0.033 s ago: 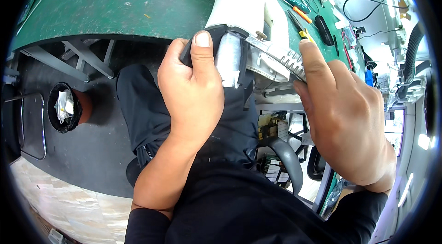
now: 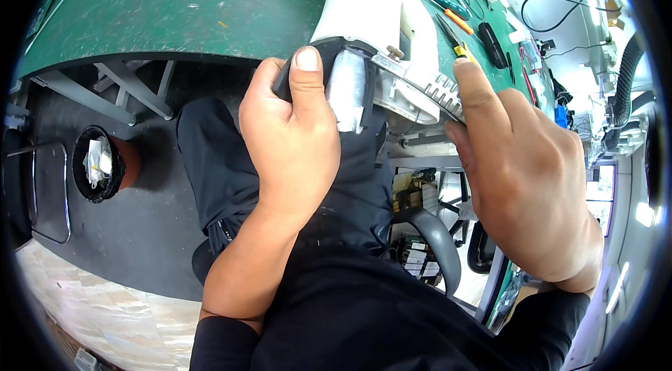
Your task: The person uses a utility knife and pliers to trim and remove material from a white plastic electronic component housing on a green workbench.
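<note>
A large white plastic housing (image 2: 364, 0) extends over the near edge of the green bench. At its near end are a black part (image 2: 329, 49) and a silver cylinder (image 2: 348, 87). My left hand (image 2: 290, 140) is closed round the black part beside the cylinder, thumb lying on top. My right hand (image 2: 521, 168) is closed on a grey notched bar (image 2: 442, 91), index finger stretched along it; the bar's far end lies against the housing near a small brass-coloured screw (image 2: 395, 53). The fingers under both hands are hidden.
On the green bench (image 2: 175, 7) at the right lie pliers (image 2: 453, 38), a screwdriver (image 2: 458, 22), a black case (image 2: 492, 45) and several wires. A bin with a black liner (image 2: 91, 164) stands on the floor at left. A chair armrest (image 2: 437, 245) is by my right side.
</note>
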`<state>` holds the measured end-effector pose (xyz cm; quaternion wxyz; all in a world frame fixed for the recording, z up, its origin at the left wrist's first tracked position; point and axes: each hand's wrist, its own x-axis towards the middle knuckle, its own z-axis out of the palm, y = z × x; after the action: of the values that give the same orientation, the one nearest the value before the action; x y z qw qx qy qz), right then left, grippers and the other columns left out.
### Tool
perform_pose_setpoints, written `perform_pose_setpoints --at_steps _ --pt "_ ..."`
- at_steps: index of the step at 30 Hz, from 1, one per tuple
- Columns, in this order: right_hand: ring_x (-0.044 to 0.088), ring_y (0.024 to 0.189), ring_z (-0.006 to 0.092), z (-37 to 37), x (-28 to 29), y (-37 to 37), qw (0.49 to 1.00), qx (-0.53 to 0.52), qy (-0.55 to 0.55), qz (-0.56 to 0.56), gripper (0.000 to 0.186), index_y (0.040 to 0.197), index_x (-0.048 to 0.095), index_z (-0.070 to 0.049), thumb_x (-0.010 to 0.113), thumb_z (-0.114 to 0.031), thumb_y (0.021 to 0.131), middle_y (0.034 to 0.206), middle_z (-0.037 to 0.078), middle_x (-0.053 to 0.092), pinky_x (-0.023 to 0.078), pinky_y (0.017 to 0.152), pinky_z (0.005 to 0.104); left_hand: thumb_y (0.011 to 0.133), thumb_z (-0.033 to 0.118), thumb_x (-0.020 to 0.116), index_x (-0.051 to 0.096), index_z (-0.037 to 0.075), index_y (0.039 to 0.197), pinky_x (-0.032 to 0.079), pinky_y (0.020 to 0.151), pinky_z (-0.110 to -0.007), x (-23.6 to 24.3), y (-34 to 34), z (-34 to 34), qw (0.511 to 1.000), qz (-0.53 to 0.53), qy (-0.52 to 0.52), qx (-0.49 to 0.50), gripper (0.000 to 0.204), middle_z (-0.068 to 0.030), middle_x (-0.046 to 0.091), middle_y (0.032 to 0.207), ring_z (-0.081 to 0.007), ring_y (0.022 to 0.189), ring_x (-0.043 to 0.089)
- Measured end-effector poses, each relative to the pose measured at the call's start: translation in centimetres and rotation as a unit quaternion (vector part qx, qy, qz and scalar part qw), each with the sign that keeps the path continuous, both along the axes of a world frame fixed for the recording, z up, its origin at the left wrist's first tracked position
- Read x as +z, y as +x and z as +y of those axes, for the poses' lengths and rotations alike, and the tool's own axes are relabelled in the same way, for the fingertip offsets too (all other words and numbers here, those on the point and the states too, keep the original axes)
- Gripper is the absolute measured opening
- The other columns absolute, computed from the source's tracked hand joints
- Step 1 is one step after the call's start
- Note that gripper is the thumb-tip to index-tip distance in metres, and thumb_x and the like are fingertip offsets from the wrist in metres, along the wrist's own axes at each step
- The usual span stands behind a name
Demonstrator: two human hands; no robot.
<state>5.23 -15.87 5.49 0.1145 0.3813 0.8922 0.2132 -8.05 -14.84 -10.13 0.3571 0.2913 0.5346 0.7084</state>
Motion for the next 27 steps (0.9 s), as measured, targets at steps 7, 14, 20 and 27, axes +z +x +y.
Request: perform_pose_setpoints --at_steps 7,14,20,27 --pt "0.061 0.061 0.029 0.6 0.3 0.6 0.998 -0.004 -0.04 0.054 0.046 0.125 0.057 0.003 0.072 0.0 0.082 0.077 0.014 0.061 0.048 0.055 0.0382 0.102 0.034 0.056 0.051 -0.001 0.074 0.038 0.052 -0.031 -0.6 0.0 0.0 0.999 0.041 -0.005 0.0 0.045 -0.0033 0.048 0.058 -0.01 0.057 0.042" --pt "0.063 0.065 0.0331 0.5 0.1 0.6 0.995 -0.015 -0.05 0.083 0.041 0.122 0.058 0.002 0.07 0.002 0.083 0.083 0.018 0.064 0.049 0.058 0.0391 0.102 0.034 0.056 0.051 0.0 0.074 0.038 0.051 -0.031 -0.6 0.1 -0.1 1.0 0.018 0.002 0.004 0.045 -0.0042 0.049 0.058 -0.0113 0.055 0.042" --pt "0.063 0.064 0.0338 0.8 0.3 0.5 0.995 -0.026 -0.064 0.068 0.04 0.121 0.058 0.002 0.07 0.001 0.083 0.083 0.018 0.065 0.048 0.057 0.0398 0.102 0.033 0.056 0.053 -0.001 0.076 0.039 0.051 -0.031 -1.1 0.2 0.0 0.998 0.061 0.004 0.007 0.043 -0.0046 0.053 0.06 -0.011 0.055 0.047" --pt "0.061 0.061 0.0335 1.8 0.4 0.9 0.991 -0.001 -0.083 0.102 0.04 0.12 0.059 0.002 0.072 -0.001 0.083 0.082 0.018 0.064 0.047 0.055 0.0412 0.102 0.031 0.057 0.055 -0.002 0.08 0.042 0.055 -0.029 -0.6 0.4 -0.1 1.0 -0.005 0.025 0.004 0.04 -0.0053 0.056 0.065 -0.0104 0.059 0.048"
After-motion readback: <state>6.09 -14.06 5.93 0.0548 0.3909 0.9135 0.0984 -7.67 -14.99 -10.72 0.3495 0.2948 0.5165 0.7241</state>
